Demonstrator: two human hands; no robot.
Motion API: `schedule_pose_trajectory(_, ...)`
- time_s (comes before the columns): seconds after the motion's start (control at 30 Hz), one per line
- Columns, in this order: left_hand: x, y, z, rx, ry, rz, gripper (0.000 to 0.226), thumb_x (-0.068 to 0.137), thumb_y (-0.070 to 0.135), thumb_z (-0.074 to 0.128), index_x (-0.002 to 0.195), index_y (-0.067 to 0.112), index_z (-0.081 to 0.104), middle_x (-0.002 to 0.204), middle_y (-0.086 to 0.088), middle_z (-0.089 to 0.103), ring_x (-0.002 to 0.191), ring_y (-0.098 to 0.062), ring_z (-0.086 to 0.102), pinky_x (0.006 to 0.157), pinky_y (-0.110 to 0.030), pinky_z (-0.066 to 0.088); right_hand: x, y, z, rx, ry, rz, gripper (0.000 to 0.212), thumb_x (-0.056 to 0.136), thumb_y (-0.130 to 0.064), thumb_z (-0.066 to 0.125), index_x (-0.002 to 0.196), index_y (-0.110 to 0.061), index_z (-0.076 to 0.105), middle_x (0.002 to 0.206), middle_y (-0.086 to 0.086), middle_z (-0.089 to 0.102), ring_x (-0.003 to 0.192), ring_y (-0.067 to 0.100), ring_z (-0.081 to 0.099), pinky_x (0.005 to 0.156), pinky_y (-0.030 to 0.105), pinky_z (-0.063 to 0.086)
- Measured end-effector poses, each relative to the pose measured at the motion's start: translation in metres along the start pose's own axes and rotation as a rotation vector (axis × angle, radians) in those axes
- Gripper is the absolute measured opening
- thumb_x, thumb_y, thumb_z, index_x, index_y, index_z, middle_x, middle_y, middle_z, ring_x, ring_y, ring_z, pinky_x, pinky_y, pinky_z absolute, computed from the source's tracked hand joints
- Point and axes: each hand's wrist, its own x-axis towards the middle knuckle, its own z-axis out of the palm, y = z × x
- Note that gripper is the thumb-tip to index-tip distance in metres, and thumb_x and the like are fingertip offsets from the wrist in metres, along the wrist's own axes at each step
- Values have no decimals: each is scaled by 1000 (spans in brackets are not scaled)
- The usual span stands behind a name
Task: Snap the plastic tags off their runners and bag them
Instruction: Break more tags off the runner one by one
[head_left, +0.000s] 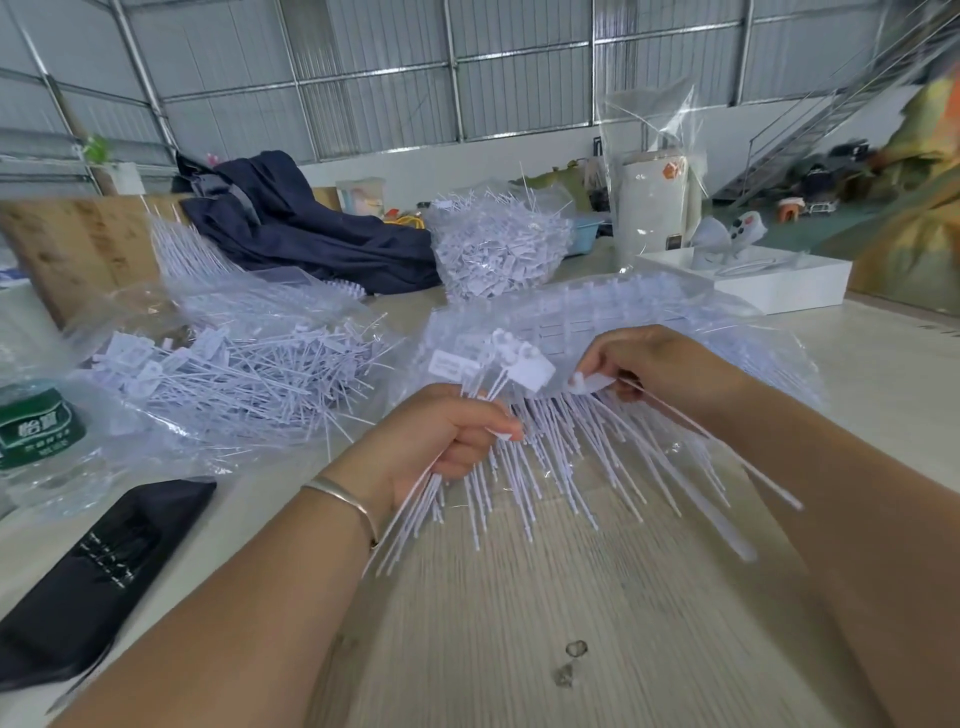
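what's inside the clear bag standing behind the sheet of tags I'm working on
The upright clear bag is stuffed with loose white tags, stems poking out the top. Its bottom is hidden behind the runner sheet.

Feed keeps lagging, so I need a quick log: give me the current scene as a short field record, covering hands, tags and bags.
left hand: grips a bundle of loose tags by their stems
right hand: pinches a single tag at the runner sheet
runner sheet: lies on clear plastic on the table, stems fanned toward the person
loose pile: left, on an open bag
filled bag: behind, upright
bottle: far left
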Motion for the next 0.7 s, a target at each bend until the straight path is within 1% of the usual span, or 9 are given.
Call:
schedule_pose_trajectory(0.07,2,-2,2,-82,51,20,34,63,20,80,66,20,45,55,5,25,42,-7,20,36,-17,18,2,4,-3,181,91,26,43,87,4,43,64,-17,73,74,13,57,59,19,46,57,27,36)
schedule_pose_trajectory(0.13,4,-4,3,-151,69,33,44,57,21,83,66,23,41,57,5,27,43,-7,22,37,-17,20,4,3,1,317,105,46,41,87,4,44,67,-18,72,80,12,55,58,14,54,60,27,38)
schedule_pose_trajectory(0.17,5,-5,3,-169,70,35,43,59,18,84,65,23,42,57,6,29,43,-6,23,37,-16,21,4,2,5,338,96,54,37,86,5,44,71,-15,71,83,13,53,57,12,55,61,26,38)
schedule_pose_trajectory(0.27,8,-9,3,-125,117,-12,37,74,0,78,65,21,48,52,8,36,41,-5,26,36,-15,22,3,-1,16,301,49,56,27,82,8,42,80,-6,64,81,15,42,59,16,40,59,27,33)
schedule_pose_trajectory(0.33,7,-10,8,-95,135,-70,34,79,0,74,70,20,48,51,8,34,40,-5,25,34,-15,20,1,-4,23,263,16,45,24,84,10,44,79,-5,62,72,12,38,58,15,33,56,27,30)
schedule_pose_trajectory(0.43,6,-10,13,-141,163,-95,28,90,19,68,71,20,47,50,7,32,38,-5,22,33,-15,17,-2,-8,34,208,-41,27,20,86,9,51,81,-7,62,68,9,44,55,13,38,50,22,34)
schedule_pose_trajectory(0.57,6,-7,15,-192,203,-96,41,93,48,57,70,16,47,52,5,33,36,-5,24,31,-15,16,-7,-11,41,166,-96,22,13,88,4,55,85,-7,62,59,1,59,52,11,44,46,18,36)
schedule_pose_trajectory(0.63,4,-6,15,-195,209,-87,42,90,53,59,71,18,44,51,7,31,36,-5,23,32,-16,17,-9,-12,42,140,-120,6,10,88,2,59,86,-8,62,60,0,60,49,8,45,47,18,38)
schedule_pose_trajectory(0.7,3,-5,15,-185,199,-70,41,85,52,66,70,22,42,50,9,29,37,-5,22,32,-16,17,-10,-11,42,130,-122,-38,9,87,1,64,88,-8,61,61,-1,58,49,7,45,48,18,38)
